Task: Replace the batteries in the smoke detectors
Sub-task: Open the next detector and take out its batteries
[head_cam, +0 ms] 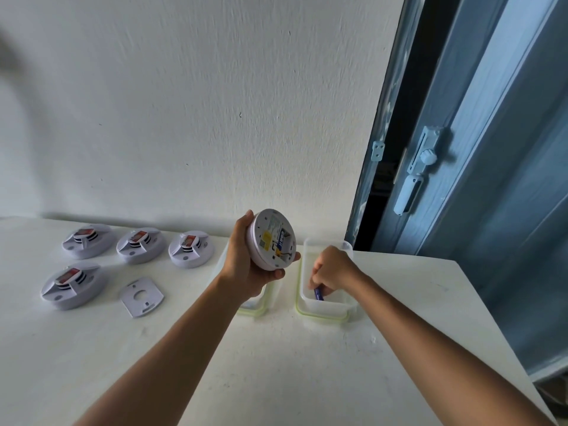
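Now, step in hand: the right hand [333, 269] reaches into the right clear container [322, 310], at about 3 o'clock from the held detector, and its fingers curl round a blue battery [318, 293]; I judge it is either taking a fresh cell or dropping a used one, and I cannot tell which
Left hand: the left hand [246, 259] grips the open smoke detector [270, 239] by its rim, back side turned to the camera, battery bay [284, 241] uncovered
How to do it well: keep the detector tilted so the bay faces the eyes; bring the battery with the poles matched to the marks in the bay; press it until it sits flat; I think the thin wires near the bay could catch, so go slowly
Other container: a second clear container [256, 307] with green rim lies just below the left hand, mostly hidden by it
Waiting detectors: four smoke detectors [140, 244] lie face up at 9 o'clock, near the wall
Cover plate: a white mounting plate [142, 297] lies loose at about 8 o'clock, beside the lower detector
Writing: a label [272, 227] and a yellow sticker [266, 239] are on the detector's back, but the print is too small to read; no brand can be told
Table: all rests on a white table [276, 364]
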Motion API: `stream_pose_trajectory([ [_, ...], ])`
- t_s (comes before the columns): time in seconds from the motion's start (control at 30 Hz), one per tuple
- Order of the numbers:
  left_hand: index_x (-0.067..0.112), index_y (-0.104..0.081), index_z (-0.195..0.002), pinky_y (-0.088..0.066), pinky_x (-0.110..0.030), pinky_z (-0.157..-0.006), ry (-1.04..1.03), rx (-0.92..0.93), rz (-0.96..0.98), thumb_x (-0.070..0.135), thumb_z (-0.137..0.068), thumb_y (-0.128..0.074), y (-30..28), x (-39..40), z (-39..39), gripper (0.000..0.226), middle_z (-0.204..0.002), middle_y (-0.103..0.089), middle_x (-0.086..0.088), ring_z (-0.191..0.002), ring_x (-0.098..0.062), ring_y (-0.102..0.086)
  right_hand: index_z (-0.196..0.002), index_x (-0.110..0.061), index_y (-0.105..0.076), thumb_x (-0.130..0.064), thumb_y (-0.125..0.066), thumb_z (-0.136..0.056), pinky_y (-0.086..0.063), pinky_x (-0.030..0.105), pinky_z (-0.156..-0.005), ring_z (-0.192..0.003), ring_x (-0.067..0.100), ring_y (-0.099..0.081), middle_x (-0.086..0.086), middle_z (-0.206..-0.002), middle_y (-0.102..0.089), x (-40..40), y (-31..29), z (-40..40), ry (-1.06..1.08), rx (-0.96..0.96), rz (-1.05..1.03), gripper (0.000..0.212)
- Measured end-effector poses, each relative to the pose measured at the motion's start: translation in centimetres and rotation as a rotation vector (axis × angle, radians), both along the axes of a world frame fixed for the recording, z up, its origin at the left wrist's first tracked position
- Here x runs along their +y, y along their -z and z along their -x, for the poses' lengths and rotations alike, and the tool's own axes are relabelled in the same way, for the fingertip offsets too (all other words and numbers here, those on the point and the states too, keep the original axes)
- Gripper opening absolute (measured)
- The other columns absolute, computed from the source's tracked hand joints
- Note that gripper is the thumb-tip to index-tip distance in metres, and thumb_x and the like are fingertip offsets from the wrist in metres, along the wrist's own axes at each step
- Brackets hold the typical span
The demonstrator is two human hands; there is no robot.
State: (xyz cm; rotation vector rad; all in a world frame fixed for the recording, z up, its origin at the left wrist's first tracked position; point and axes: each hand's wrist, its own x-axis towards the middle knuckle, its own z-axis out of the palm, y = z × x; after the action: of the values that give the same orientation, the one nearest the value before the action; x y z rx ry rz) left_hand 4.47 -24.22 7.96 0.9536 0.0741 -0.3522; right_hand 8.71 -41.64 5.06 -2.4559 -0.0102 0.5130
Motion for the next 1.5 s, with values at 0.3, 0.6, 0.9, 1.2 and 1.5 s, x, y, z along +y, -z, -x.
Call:
stream_pose_trajectory([
  [0.3,0.013,-0.061,-0.117,-0.039,-0.024,-0.044,0.020,-0.003,-0.041,0.064,-0.077,-0.045,0.2,-0.4,0.4,0.066,-0.099,-0.064,-0.016,-0.084,-0.038,-0.067,-0.102,0.006,-0.068,-0.001,-0.055,-0.087,-0.046,0.019,-0.052,-0.067,0.010,-0.067,0.018,-0.096,-0.072,-0.4,0.2,0.8,0.144,-0.002,-0.144,0.021],
  [0.6,0.012,-0.069,-0.102,-0.039,-0.027,-0.049,-0.012,0.021,-0.064,0.063,-0.091,-0.034,0.4,-0.9,0.0,0.063,-0.089,-0.066,-0.013,-0.068,-0.025,-0.056,-0.101,-0.023,-0.073,-0.019,-0.082,-0.075,-0.053,0.022,-0.085,-0.099,0.003,-0.064,-0.011,-0.105,-0.070,0.1,-3.1,2.2,-0.152,-0.426,-0.460,0.028],
  [0.9,0.014,-0.072,-0.096,-0.040,-0.026,-0.049,-0.018,-0.004,-0.117,0.065,-0.091,-0.032,-0.2,-1.1,0.0,0.065,-0.084,-0.067,-0.010,-0.061,-0.021,-0.057,-0.102,-0.010,-0.076,-0.005,-0.077,-0.077,-0.056,0.023,-0.078,-0.096,0.005,-0.063,-0.003,-0.110,-0.069,0.5,-3.5,3.5,-0.233,-0.699,-0.499,0.025],
  [1.2,0.011,-0.066,-0.093,-0.040,-0.025,-0.049,-0.010,0.084,-0.015,0.062,-0.089,-0.033,-1.1,-1.3,0.4,0.061,-0.079,-0.066,-0.009,-0.064,-0.021,-0.059,-0.115,-0.005,-0.070,-0.012,-0.067,-0.078,-0.059,0.037,-0.083,-0.104,0.022,-0.069,0.014,-0.122,-0.066,1.6,-1.7,3.5,-0.249,-0.896,-0.425,0.038],
  [1.5,0.011,-0.065,-0.103,-0.040,-0.023,-0.046,-0.017,0.212,0.058,0.062,-0.090,-0.033,-1.3,-0.3,0.7,0.062,-0.079,-0.069,-0.012,-0.063,-0.027,-0.064,-0.115,-0.010,-0.071,-0.021,-0.058,-0.090,-0.056,0.032,-0.089,-0.105,0.023,-0.068,0.010,-0.123,-0.067,0.5,-2.7,3.6,-0.512,-1.005,-0.258,0.030],
])
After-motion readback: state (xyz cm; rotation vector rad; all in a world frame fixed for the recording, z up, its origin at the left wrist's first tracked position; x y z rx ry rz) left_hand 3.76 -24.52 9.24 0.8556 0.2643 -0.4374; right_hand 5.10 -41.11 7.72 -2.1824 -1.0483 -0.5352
